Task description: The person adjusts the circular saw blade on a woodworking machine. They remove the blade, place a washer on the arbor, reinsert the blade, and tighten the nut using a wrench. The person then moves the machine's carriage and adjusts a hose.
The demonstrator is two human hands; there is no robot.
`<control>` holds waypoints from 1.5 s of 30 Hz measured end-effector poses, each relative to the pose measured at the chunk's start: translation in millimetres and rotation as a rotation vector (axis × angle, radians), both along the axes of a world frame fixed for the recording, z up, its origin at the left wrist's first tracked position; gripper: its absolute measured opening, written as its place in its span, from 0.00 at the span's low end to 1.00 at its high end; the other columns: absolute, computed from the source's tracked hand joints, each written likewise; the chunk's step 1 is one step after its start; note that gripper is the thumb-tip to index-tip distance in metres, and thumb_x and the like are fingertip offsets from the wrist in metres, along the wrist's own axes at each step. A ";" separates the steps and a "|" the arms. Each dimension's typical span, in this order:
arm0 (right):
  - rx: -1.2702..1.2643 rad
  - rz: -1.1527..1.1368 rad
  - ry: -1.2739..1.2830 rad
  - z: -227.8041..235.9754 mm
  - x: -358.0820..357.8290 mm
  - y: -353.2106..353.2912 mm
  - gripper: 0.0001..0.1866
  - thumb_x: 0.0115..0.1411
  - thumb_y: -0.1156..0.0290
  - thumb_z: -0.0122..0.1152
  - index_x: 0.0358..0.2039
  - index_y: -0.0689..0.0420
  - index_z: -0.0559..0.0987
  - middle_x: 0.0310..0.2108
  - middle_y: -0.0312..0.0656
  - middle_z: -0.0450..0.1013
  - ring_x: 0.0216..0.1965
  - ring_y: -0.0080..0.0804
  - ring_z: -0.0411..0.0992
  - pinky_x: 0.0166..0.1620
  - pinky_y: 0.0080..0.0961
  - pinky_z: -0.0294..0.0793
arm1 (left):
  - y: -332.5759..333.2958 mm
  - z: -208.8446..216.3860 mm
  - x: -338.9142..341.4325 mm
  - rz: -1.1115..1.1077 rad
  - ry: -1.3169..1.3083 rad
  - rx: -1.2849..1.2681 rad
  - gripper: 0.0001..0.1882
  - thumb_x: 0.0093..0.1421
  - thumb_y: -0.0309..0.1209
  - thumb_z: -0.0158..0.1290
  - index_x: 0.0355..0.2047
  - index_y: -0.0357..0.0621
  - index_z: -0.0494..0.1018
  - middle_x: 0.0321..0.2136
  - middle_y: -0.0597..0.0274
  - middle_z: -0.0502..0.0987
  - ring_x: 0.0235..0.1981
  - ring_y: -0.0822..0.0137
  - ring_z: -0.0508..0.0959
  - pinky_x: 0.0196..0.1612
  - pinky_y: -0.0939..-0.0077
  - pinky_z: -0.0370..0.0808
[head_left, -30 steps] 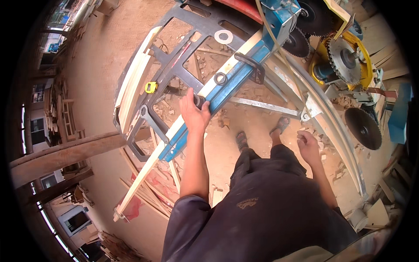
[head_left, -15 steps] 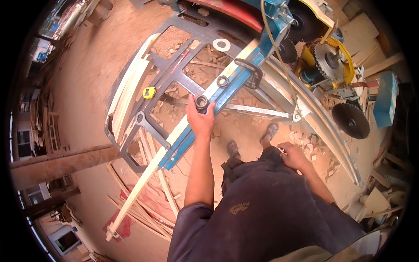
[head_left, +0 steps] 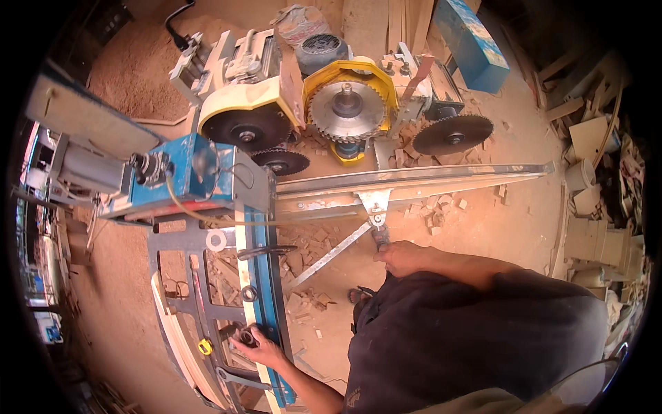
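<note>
My left hand (head_left: pixel 261 352) has its fingers and thumb closed around a black metal ring (head_left: pixel 246 336) at the pale wooden strip on the blue beam (head_left: pixel 265 303). A second dark ring (head_left: pixel 249 294) sits farther up the same beam. Beyond that, a black clamp-like handle (head_left: pixel 269 252) lies across it. A large wrench (head_left: pixel 241 378) rests just nearer than my left hand, and a yellow tape measure (head_left: pixel 205 346) lies to its left on the dark frame. My right hand (head_left: pixel 405 258) is low beside my leg, near a white bracket (head_left: pixel 376 207); its fingers are partly hidden.
Exposed toothed saw blades stand at the far side: one in a yellow guard (head_left: pixel 347 110), a dark one (head_left: pixel 453 134) to its right, another (head_left: pixel 247 131) to its left. A long rail (head_left: pixel 427 174) runs rightward. Wood offcuts (head_left: pixel 433 214) litter the floor; stacked scraps (head_left: pixel 600 238) line the right.
My view has swung right toward the saw blades, so the frame and beam now appear lower left. My left hand stays on the ring. My right hand remains low by my leg.
</note>
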State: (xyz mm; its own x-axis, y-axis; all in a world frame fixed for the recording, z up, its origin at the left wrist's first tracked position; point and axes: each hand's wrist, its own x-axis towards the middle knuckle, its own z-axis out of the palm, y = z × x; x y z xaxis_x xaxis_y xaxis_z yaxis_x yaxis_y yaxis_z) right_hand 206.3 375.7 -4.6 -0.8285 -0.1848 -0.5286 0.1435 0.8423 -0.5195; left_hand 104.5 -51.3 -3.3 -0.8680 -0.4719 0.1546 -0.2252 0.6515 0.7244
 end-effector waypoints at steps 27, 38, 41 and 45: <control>-0.258 -0.938 0.246 -44.9 33.6 212.6 0.14 0.55 0.77 0.58 0.44 0.59 0.78 0.37 0.53 0.77 0.40 0.54 0.77 0.45 0.45 0.78 | 601.3 3.3 -240.1 -1.002 -0.040 -0.226 0.63 0.41 0.37 0.77 0.69 0.27 0.49 0.59 0.34 0.62 0.61 0.40 0.64 0.67 0.55 0.61; -0.379 -1.059 0.219 -79.2 45.7 195.2 0.14 0.54 0.79 0.56 0.43 0.59 0.77 0.42 0.53 0.79 0.45 0.54 0.77 0.46 0.43 0.78 | 600.1 39.1 -251.0 -1.028 0.099 -0.166 0.67 0.39 0.36 0.79 0.70 0.28 0.47 0.57 0.37 0.68 0.59 0.48 0.69 0.64 0.58 0.63; -0.381 -1.025 0.228 -69.7 40.8 199.2 0.15 0.55 0.80 0.55 0.44 0.59 0.77 0.44 0.55 0.78 0.47 0.54 0.77 0.47 0.41 0.78 | 593.3 43.9 -253.8 -1.048 0.138 -0.118 0.64 0.42 0.35 0.77 0.70 0.27 0.47 0.56 0.38 0.71 0.58 0.51 0.71 0.64 0.60 0.66; -0.406 -1.078 0.324 -79.4 23.9 190.1 0.15 0.55 0.81 0.54 0.44 0.59 0.78 0.46 0.55 0.77 0.47 0.55 0.77 0.47 0.40 0.78 | 607.9 110.5 -279.0 -0.917 0.226 0.334 0.53 0.52 0.29 0.70 0.71 0.33 0.49 0.60 0.38 0.68 0.60 0.53 0.71 0.64 0.59 0.66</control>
